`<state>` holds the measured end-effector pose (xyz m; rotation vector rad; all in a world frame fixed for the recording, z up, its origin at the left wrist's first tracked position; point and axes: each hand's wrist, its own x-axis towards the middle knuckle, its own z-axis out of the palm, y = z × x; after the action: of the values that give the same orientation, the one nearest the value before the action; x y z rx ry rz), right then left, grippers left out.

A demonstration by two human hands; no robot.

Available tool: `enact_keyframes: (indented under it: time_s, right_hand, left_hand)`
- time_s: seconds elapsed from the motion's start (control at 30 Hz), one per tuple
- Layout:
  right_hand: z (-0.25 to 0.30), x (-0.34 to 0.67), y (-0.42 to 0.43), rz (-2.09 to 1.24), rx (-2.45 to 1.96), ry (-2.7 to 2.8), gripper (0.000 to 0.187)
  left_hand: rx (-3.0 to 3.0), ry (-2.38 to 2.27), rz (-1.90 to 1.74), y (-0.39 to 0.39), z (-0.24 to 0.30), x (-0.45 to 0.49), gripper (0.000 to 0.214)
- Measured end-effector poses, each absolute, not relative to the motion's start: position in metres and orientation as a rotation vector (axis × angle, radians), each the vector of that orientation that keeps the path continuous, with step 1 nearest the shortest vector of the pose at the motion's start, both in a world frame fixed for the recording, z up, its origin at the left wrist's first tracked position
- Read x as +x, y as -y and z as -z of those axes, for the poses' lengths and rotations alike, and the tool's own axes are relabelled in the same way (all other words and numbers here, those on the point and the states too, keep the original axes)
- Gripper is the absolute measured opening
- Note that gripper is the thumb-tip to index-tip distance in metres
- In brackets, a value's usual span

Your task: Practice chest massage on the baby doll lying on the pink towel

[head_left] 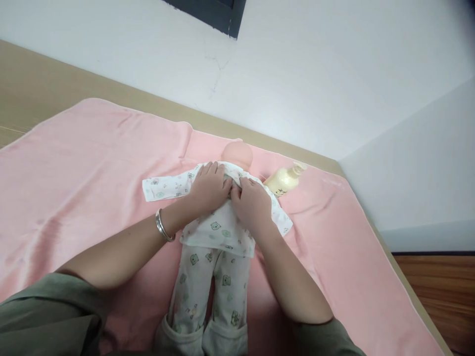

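Observation:
A baby doll (237,153) lies on its back on a pink blanket (74,168), head toward the wall. It wears a white printed shirt (218,225) and matching trousers (193,282). My left hand (210,188) rests on the doll's chest, fingers curled and pinching the shirt's front. My right hand (252,200) lies right beside it, thumb and fingers also pinched on the shirt fabric near the collar. A silver bangle (163,226) circles my left wrist.
A pale yellow pump bottle (285,179) lies on the blanket by the doll's right-hand side. The blanket covers a tan surface (22,84) against a white wall. Wooden floor (438,282) shows at the lower right.

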<state>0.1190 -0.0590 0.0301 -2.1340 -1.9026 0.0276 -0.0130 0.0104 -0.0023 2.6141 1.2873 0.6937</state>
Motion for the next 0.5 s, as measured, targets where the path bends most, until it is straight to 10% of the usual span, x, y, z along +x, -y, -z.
enact_keyframes:
  time_s: [0.23,0.5]
  right_hand:
    - [-0.005,0.146,0.035,-0.005,-2.037,1.962,0.052]
    - [-0.020,0.118,0.059,0.157,-2.044,2.086,0.036]
  left_hand:
    - [2.615,-1.388,-0.473,0.020,-0.018,0.002,0.050]
    - [2.858,-1.208,-0.360,-0.015,-0.009,-0.013,0.034]
